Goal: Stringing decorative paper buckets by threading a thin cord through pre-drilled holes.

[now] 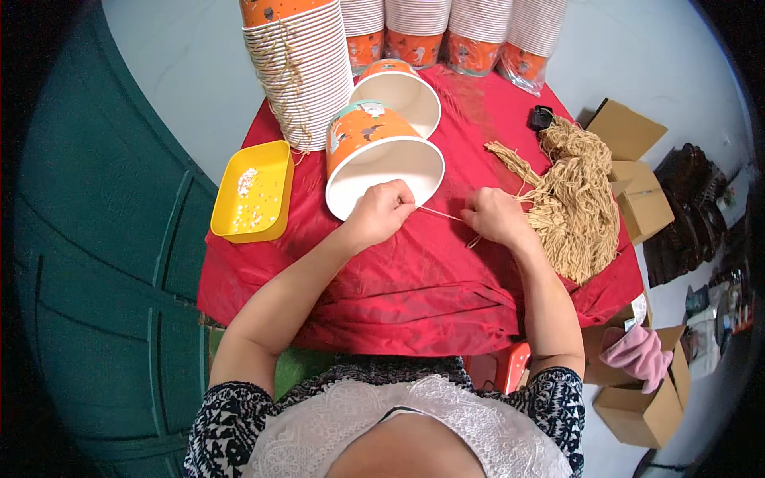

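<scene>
A thin pale cord (438, 213) runs taut between my two hands over the red tablecloth. My left hand (381, 215) pinches one end, just in front of the open mouth of an orange printed paper bucket (368, 131) lying on its side. The other end is pinched by my right hand (496, 217), and a short tail hangs below its fingers. To the right of that hand lies a big heap of tan cords (580, 207). Whether the cord passes through the bucket's wall cannot be seen.
Behind the front bucket lies a second bucket (418, 99). At the left stand a tall bucket stack (299, 80) with cords hanging down it and a yellow tray (279, 219) with small white pieces. Wrapped stacks (476, 52) line the back. Cardboard boxes (641, 199) stand off the table's right side.
</scene>
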A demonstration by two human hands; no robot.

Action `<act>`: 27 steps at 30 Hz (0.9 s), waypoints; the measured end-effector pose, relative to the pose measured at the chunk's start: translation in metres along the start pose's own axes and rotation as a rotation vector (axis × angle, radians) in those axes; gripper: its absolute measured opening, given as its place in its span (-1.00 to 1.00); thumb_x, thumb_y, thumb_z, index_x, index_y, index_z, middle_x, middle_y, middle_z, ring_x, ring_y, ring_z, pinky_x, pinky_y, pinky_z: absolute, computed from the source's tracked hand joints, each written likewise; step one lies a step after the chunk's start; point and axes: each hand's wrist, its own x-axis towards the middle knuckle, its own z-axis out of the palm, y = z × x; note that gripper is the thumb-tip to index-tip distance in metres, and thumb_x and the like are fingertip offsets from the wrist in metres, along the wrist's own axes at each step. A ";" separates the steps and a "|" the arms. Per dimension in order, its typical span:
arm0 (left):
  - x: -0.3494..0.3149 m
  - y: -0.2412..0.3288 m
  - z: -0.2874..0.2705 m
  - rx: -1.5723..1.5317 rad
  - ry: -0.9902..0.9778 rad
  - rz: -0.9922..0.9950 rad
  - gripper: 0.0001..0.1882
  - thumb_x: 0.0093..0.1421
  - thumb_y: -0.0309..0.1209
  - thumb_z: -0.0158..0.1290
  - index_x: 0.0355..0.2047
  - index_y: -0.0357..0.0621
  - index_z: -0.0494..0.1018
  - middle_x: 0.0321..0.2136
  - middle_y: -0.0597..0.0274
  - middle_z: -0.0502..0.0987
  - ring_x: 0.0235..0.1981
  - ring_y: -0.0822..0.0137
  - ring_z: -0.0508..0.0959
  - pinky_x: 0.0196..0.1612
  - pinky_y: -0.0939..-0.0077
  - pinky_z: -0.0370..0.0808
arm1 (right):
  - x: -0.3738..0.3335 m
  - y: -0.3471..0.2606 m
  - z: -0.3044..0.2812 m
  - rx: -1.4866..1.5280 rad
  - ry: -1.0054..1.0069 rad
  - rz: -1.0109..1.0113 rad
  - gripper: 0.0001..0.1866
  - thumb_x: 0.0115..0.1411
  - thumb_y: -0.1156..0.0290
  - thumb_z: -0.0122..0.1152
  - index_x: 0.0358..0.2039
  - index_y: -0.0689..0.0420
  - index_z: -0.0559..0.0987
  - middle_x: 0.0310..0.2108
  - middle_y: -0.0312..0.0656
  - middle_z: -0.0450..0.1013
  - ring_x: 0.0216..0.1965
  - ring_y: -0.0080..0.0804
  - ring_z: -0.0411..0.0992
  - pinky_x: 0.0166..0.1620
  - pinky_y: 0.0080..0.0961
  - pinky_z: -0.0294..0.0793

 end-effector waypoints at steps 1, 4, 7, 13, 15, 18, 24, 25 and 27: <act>0.001 -0.003 0.000 -0.043 0.004 -0.030 -0.94 0.10 -0.52 0.08 -0.41 -0.26 0.49 -0.49 0.03 0.57 -0.41 0.13 0.59 -0.30 0.34 0.50 | -0.002 0.001 0.001 -0.185 0.057 0.034 -0.74 0.08 0.31 0.22 -0.46 0.30 0.63 -0.41 0.15 0.56 -0.35 0.03 0.57 -0.25 -0.13 0.57; 0.002 -0.008 0.000 -0.115 0.012 -0.070 -0.93 0.11 -0.52 0.09 -0.41 -0.28 0.49 -0.54 0.09 0.55 -0.48 0.27 0.57 -0.36 0.40 0.49 | -0.008 -0.010 -0.001 -0.237 0.190 0.027 -0.74 0.06 0.26 0.28 -0.53 0.24 0.61 -0.48 0.06 0.56 -0.41 0.01 0.57 -0.31 -0.11 0.58; 0.002 -0.007 0.000 -0.213 0.000 -0.114 -0.92 0.13 -0.51 0.08 -0.42 -0.29 0.47 -0.58 0.17 0.53 -0.55 0.40 0.52 -0.44 0.48 0.46 | -0.006 -0.024 0.001 -0.008 0.432 -0.174 -0.78 0.10 0.30 0.26 -0.50 0.21 0.57 -0.49 0.05 0.54 -0.46 0.04 0.54 -0.39 -0.09 0.54; 0.001 -0.007 -0.002 -0.321 -0.031 -0.152 -0.92 0.19 -0.51 0.06 -0.40 -0.29 0.45 -0.62 0.27 0.49 -0.61 0.51 0.47 -0.54 0.57 0.40 | 0.003 -0.039 0.047 0.445 0.336 -0.304 -0.82 0.14 0.48 0.16 -0.25 0.27 0.48 -0.45 0.23 0.51 -0.36 0.14 0.53 -0.29 -0.03 0.52; 0.000 -0.007 -0.002 -0.326 -0.043 -0.158 -0.91 0.21 -0.50 0.05 -0.39 -0.29 0.45 -0.62 0.27 0.49 -0.61 0.51 0.47 -0.54 0.57 0.40 | 0.007 -0.037 0.056 0.539 0.347 -0.316 -0.79 0.14 0.50 0.15 -0.21 0.29 0.46 -0.44 0.23 0.51 -0.35 0.14 0.54 -0.28 -0.05 0.53; 0.000 -0.005 -0.001 -0.351 -0.045 -0.173 -0.90 0.23 -0.49 0.05 -0.40 -0.28 0.44 -0.63 0.28 0.48 -0.62 0.52 0.46 -0.54 0.57 0.39 | 0.011 -0.038 0.061 0.612 0.363 -0.312 -0.81 0.14 0.52 0.15 -0.24 0.30 0.47 -0.43 0.22 0.52 -0.33 0.14 0.54 -0.26 -0.08 0.53; -0.002 0.007 -0.004 -0.324 -0.062 -0.202 -0.98 0.25 -0.57 0.01 -0.34 -0.28 0.41 -0.58 0.27 0.47 -0.67 0.58 0.39 -0.67 0.71 0.28 | 0.009 -0.042 0.056 0.569 0.255 -0.196 -0.88 0.15 0.50 0.13 -0.32 0.29 0.48 -0.47 0.17 0.51 -0.36 0.13 0.53 -0.30 -0.05 0.50; 0.000 0.008 -0.004 -0.355 -0.051 -0.245 -0.98 0.24 -0.57 0.01 -0.35 -0.28 0.42 -0.58 0.25 0.48 -0.69 0.57 0.39 -0.70 0.70 0.27 | 0.009 -0.041 0.057 0.567 0.254 -0.196 -0.88 0.15 0.50 0.13 -0.32 0.29 0.48 -0.47 0.17 0.51 -0.36 0.13 0.53 -0.30 -0.05 0.50; 0.000 0.007 -0.003 -0.387 -0.039 -0.288 -0.97 0.23 -0.58 0.01 -0.36 -0.29 0.42 -0.58 0.23 0.50 -0.70 0.57 0.39 -0.73 0.70 0.27 | 0.009 -0.038 0.060 0.480 0.309 -0.263 -0.88 0.17 0.47 0.13 -0.33 0.26 0.48 -0.50 0.15 0.50 -0.40 0.12 0.53 -0.33 -0.04 0.49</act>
